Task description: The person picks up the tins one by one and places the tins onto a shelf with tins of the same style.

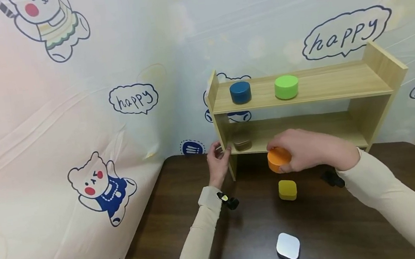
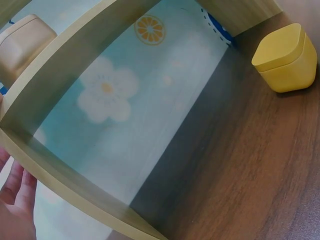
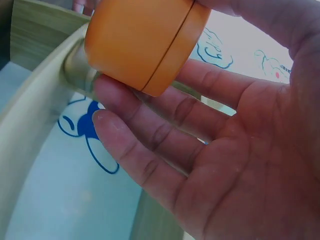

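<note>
My right hand (image 1: 303, 150) holds an orange round lidded container (image 1: 278, 159) in front of the lower board of a light wooden two-tier shelf (image 1: 308, 128). In the right wrist view the orange container (image 3: 142, 42) is tilted, with the thumb on one side and fingers (image 3: 145, 120) on the other. At the shelf's left side panel, my left hand (image 1: 218, 165) grips the edge, thumb at the front and fingers (image 2: 22, 192) along the outside. Near that panel, a brownish small container (image 1: 242, 142) stands on the lower board.
On the top board stand a blue round container (image 1: 240, 93) and a green round one (image 1: 286, 88). A yellow squarish container (image 1: 287, 190) and a white-topped one (image 1: 288, 247) stand on the dark wooden table (image 1: 250, 228). Patterned cloth (image 1: 166, 44) hangs behind and at the left.
</note>
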A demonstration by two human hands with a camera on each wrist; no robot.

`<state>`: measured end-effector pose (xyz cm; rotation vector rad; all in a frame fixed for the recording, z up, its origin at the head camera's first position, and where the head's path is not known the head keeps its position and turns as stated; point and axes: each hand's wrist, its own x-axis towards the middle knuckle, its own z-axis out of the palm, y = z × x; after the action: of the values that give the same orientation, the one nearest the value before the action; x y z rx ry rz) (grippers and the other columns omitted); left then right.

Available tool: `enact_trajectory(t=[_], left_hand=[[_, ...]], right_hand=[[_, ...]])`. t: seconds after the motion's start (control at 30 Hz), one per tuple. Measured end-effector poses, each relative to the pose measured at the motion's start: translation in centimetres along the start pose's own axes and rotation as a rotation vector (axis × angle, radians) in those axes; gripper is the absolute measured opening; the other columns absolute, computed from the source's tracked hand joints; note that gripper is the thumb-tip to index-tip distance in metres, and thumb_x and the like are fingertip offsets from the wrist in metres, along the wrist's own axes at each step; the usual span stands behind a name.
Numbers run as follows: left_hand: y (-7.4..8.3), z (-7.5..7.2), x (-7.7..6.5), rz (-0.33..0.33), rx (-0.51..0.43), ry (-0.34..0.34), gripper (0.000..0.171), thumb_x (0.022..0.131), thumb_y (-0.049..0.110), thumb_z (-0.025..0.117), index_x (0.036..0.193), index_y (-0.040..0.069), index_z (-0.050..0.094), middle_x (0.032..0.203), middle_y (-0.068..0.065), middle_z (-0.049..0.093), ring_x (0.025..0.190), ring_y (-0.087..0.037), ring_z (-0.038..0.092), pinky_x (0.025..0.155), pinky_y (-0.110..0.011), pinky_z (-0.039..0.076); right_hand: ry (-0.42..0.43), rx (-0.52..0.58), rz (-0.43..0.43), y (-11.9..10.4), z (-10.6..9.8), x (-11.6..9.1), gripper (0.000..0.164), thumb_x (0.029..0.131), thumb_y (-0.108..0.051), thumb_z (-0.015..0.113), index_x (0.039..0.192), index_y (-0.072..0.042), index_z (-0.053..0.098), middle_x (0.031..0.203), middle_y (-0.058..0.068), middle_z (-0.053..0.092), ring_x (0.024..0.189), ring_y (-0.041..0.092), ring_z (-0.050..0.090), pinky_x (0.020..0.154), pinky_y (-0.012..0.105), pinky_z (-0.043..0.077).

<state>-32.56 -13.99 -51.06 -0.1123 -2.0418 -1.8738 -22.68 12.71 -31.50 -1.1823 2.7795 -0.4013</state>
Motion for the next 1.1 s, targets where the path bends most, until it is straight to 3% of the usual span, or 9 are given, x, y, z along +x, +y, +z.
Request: enact_trajectory(t=[0.27, 0.5, 0.8, 1.0, 1.1], left_hand=[[0.6, -0.1, 0.0, -0.013, 0.000, -0.036, 0.037, 0.091, 0.016, 0.067, 0.125, 0.005, 0.057, 0.126, -0.019, 0.059, 0.112, -0.035, 0.063, 0.091, -0.039, 0.057], [3.3, -0.4, -1.0, -0.007, 0.006, -0.039, 0.034, 0.091, 0.010, 0.066, 0.122, 0.000, 0.057, 0.122, -0.023, 0.060, 0.107, -0.036, 0.064, 0.086, -0.036, 0.058], [3.2, -0.5, -0.8, 0.007, -0.003, -0.054, 0.036, 0.090, 0.010, 0.066, 0.123, -0.002, 0.056, 0.124, -0.025, 0.058, 0.111, -0.042, 0.061, 0.088, -0.037, 0.058], [0.8, -0.2, 0.0, 0.018, -0.004, -0.027, 0.036, 0.091, 0.019, 0.067, 0.122, 0.006, 0.058, 0.124, -0.019, 0.060, 0.110, -0.037, 0.062, 0.089, -0.036, 0.057], [1.5, -0.2, -0.3, 0.014, 0.008, -0.033, 0.034, 0.091, 0.017, 0.067, 0.122, 0.005, 0.058, 0.123, -0.019, 0.060, 0.110, -0.038, 0.063, 0.089, -0.037, 0.057]], right_hand=[[0.013, -0.032, 0.038, -0.1, -1.7, -0.5, 0.040, 0.075, -0.024, 0.077, 0.112, -0.014, 0.066, 0.098, -0.002, 0.065, 0.082, 0.015, 0.054, 0.072, 0.030, 0.048], [0.043, -0.047, 0.038, -0.1, -3.1, -0.9, 0.035, 0.076, -0.024, 0.077, 0.108, -0.015, 0.066, 0.093, -0.004, 0.064, 0.080, 0.014, 0.053, 0.070, 0.029, 0.047], [0.077, -0.061, 0.050, 0.2, -4.9, -1.8, 0.032, 0.076, -0.023, 0.077, 0.106, -0.018, 0.067, 0.088, -0.006, 0.063, 0.077, 0.014, 0.053, 0.068, 0.029, 0.046], [0.077, -0.080, 0.051, 0.0, -6.2, -2.2, 0.034, 0.078, -0.024, 0.077, 0.110, -0.018, 0.066, 0.091, -0.005, 0.064, 0.079, 0.014, 0.053, 0.071, 0.031, 0.047], [0.067, -0.086, 0.068, -0.1, -6.9, -2.4, 0.035, 0.078, -0.025, 0.077, 0.111, -0.020, 0.065, 0.091, -0.006, 0.063, 0.080, 0.014, 0.053, 0.071, 0.032, 0.046]])
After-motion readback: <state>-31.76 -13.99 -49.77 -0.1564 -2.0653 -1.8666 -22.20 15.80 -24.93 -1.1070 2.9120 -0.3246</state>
